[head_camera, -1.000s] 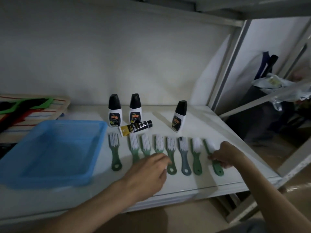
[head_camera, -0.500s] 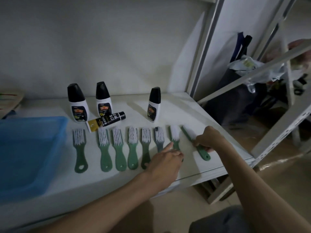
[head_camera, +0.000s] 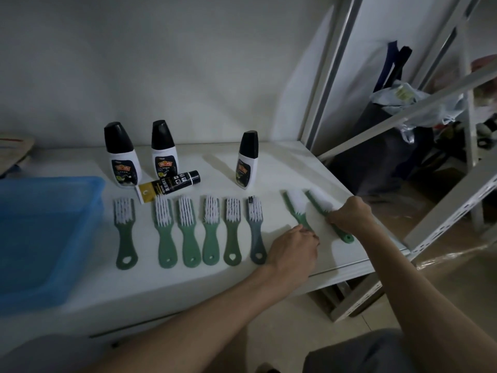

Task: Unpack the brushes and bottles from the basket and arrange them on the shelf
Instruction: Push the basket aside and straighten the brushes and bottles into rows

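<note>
Gripping tilted brushes at centre right of the frame, the left hand point(head_camera: 293, 244) pinches one green brush point(head_camera: 295, 208) by its handle while the right hand point(head_camera: 349, 216) closes on the rightmost brush point(head_camera: 321, 204); six more lie left on the shelf point(head_camera: 282, 168).

Dim, bluish light; blurred, bowed edges

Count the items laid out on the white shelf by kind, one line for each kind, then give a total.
Brushes: 8, running from the leftmost brush to the rightmost brush
Upright bottles: 3, for example the right bottle
Tube lying on its side: 1
Blue basket: 1
Total: 13
</note>
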`<control>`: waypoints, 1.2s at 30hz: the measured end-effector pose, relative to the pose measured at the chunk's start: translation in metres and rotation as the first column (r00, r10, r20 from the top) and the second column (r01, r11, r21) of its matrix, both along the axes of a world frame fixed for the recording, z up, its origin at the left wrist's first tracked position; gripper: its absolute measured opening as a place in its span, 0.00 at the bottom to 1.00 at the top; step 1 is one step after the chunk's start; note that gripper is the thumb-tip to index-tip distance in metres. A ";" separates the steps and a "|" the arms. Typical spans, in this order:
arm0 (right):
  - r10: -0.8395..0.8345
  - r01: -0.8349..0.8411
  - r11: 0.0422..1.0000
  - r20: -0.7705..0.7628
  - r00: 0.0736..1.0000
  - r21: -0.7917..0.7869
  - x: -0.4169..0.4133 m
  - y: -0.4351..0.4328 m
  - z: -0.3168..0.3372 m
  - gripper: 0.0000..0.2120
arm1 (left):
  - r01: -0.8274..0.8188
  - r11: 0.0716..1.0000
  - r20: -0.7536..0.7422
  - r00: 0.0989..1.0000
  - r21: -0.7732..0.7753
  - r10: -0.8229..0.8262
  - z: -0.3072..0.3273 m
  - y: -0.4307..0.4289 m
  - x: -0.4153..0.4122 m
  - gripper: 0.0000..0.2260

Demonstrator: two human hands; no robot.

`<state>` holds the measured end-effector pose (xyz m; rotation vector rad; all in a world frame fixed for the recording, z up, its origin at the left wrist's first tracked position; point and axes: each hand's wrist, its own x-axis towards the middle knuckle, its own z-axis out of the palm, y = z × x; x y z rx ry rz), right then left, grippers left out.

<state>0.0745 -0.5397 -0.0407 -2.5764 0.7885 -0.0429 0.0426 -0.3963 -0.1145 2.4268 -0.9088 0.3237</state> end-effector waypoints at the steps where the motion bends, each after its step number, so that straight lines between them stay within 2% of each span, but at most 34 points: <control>1: -0.013 0.013 1.000 0.010 1.000 0.001 0.000 0.000 0.000 0.24 | -0.001 1.000 -0.006 1.000 0.005 0.001 0.000 -0.002 0.001 0.11; 9: -0.040 0.040 0.999 0.019 0.999 -0.002 -0.003 0.006 0.003 0.20 | -0.017 1.000 -0.002 1.000 0.025 0.017 0.005 -0.015 -0.005 0.09; 12: 0.008 -0.009 0.997 -0.011 1.000 -0.071 -0.004 0.015 0.010 0.18 | -0.017 0.999 0.003 1.000 0.035 0.016 0.020 -0.004 -0.014 0.09; 15: 0.094 -0.089 0.992 0.056 0.994 -0.086 -0.002 0.038 0.018 0.15 | -0.102 0.994 -0.072 0.992 0.027 0.103 0.045 0.029 -0.021 0.10; 17: 0.164 -0.167 0.985 0.070 0.984 0.035 -0.001 0.058 0.017 0.14 | -0.201 0.979 -0.108 0.973 0.040 0.204 0.059 0.061 -0.021 0.10; 19: 0.238 -0.238 0.955 0.021 0.971 0.179 -0.004 0.078 0.012 0.11 | -0.308 0.949 -0.162 0.935 0.064 0.315 0.067 0.092 -0.023 0.07; 20: 0.279 -0.270 0.941 -0.016 0.960 0.203 -0.005 0.085 0.009 0.11 | -0.346 0.935 -0.188 0.916 0.080 0.355 0.070 0.104 -0.025 0.07; 25: 0.376 -0.364 0.923 -0.085 0.923 0.126 -0.007 0.111 0.003 0.11 | -0.390 0.900 -0.229 0.874 0.195 0.429 0.070 0.114 -0.042 0.08; 30: 0.424 -0.422 0.906 -0.083 0.902 0.044 -0.019 0.133 0.007 0.18 | -0.350 0.876 -0.220 0.874 0.331 0.433 0.070 0.117 -0.051 0.11; 36: 0.426 -0.428 0.904 -0.102 0.899 0.005 -0.025 0.150 0.007 0.08 | -0.325 0.894 -0.248 0.880 0.309 0.406 0.066 0.118 -0.046 0.09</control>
